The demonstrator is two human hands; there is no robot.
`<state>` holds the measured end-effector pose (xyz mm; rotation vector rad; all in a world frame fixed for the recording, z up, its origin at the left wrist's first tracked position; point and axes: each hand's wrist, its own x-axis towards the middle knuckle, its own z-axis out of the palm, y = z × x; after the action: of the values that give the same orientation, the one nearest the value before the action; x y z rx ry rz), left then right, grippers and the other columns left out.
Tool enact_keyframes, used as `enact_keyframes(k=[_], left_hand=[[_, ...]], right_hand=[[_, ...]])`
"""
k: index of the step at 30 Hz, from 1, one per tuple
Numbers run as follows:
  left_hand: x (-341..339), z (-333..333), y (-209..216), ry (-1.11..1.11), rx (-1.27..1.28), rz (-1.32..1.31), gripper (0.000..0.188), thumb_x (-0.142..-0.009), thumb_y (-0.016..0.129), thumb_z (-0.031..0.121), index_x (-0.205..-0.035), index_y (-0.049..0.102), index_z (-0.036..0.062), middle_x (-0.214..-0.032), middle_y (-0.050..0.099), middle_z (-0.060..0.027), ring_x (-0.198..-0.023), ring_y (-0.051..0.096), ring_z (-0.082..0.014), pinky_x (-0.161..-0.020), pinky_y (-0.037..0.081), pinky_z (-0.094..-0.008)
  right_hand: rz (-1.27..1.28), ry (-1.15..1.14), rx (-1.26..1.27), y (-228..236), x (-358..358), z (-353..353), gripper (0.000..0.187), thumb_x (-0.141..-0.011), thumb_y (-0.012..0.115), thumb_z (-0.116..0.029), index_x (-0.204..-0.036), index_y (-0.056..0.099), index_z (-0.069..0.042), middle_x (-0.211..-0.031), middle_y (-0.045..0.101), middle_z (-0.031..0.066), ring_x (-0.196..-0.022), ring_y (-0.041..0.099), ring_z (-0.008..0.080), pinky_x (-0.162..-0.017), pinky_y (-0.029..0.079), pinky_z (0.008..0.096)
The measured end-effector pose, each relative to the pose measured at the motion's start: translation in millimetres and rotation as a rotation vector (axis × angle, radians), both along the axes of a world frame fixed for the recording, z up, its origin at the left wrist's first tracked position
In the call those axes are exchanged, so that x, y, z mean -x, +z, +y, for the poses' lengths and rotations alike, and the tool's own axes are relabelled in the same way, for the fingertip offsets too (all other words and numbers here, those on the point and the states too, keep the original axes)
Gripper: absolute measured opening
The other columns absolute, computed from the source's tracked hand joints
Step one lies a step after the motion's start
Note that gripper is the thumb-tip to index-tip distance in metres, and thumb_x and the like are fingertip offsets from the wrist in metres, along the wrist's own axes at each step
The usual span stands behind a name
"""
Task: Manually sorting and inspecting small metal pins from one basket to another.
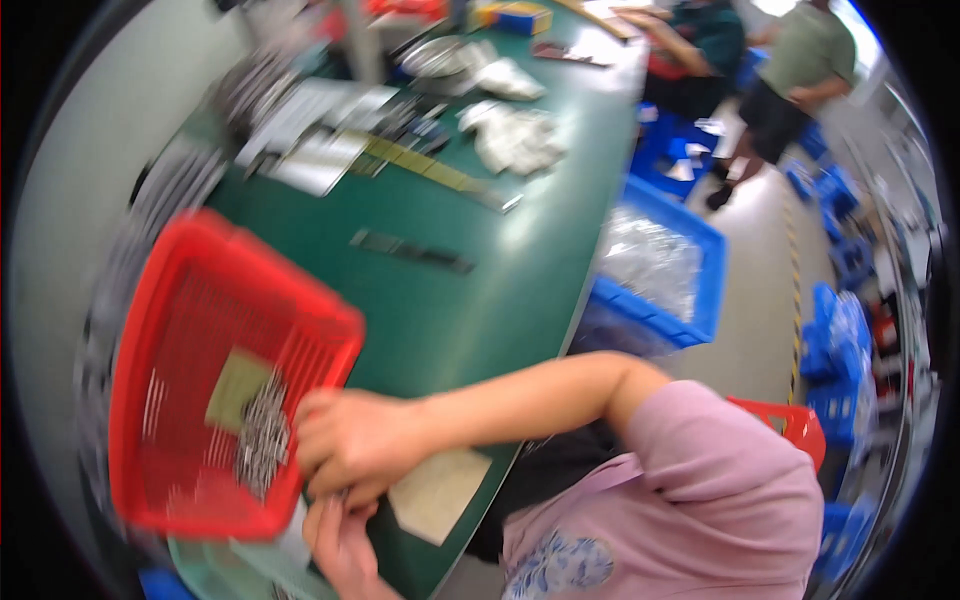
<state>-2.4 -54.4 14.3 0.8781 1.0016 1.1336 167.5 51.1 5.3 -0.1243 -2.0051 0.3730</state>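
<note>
The fingers of the right hand (350, 440) are bent and brought down to the fingertips of the left hand (345, 550), just outside the near right corner of a red plastic basket (128, 400). By blur and overlap the fingertips are partly hidden, so it cannot be told whether a small part is gripped between them. The slim metal parts (262, 440) are gathered in a heap inside the basket, toward its right wall, and an olive-coloured card (235, 385) is placed beside them. The basket's rim is raised all around. Under its near side a pale green translucent container (235, 565) is partly seen. To the right of the hands, a cream sheet (440, 495) is laid close to the table edge and is partly covered by the right forearm. Beyond the forearm, room for moving is offered by a wide stretch of the green tabletop (440, 330), bounded at right by its long, bent-looking edge. Farther, this room is limited by a dark narrow strip (412, 250), then by a yellowish strip (430, 170) and crumpled white cloth (515, 135). Past the right edge, a blue crate (712, 290) is filled with clear plastic (650, 255).
</note>
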Motion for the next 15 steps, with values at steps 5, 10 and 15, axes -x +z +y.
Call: enact_keyframes(k=[5,10,15], left_hand=[[-19,15,-2,-0.065,-0.006,-0.224,0.034,-0.095,0.043,0.024,-0.111,0.054,-0.0045,-0.106,0.061,-0.0167,-0.093,0.062,-0.0257,-0.078,0.052,-0.0386],[-16,4,7,0.328,-0.408,0.456,0.023,-0.081,0.054,-0.001,-0.102,0.062,-0.0061,-0.114,0.052,-0.0148,-0.097,0.057,-0.0205,-0.079,0.050,-0.0295],[-17,11,4,0.465,-1.023,1.052,0.035,-0.068,0.068,-0.006,-0.100,0.069,0.0087,-0.111,0.051,-0.0143,-0.097,0.056,-0.0256,-0.075,0.049,-0.0293]], right_hand=[[-0.109,-0.075,0.090,8,-26,5,0.031,-0.059,0.079,-0.025,-0.086,0.069,-0.014,-0.084,0.061,-0.0019,-0.073,0.056,0.0195,-0.078,0.041,0.0387],[-0.043,-0.007,0.165,10,-13,-2,0.034,-0.059,0.081,-0.023,-0.088,0.069,-0.010,-0.082,0.062,-0.0003,-0.071,0.055,0.0186,-0.078,0.040,0.0370],[-0.045,0.042,0.285,11,-11,-8,0.029,-0.058,0.080,-0.020,-0.083,0.069,-0.010,-0.080,0.061,-0.0001,-0.074,0.058,0.0191,-0.076,0.041,0.0347]])
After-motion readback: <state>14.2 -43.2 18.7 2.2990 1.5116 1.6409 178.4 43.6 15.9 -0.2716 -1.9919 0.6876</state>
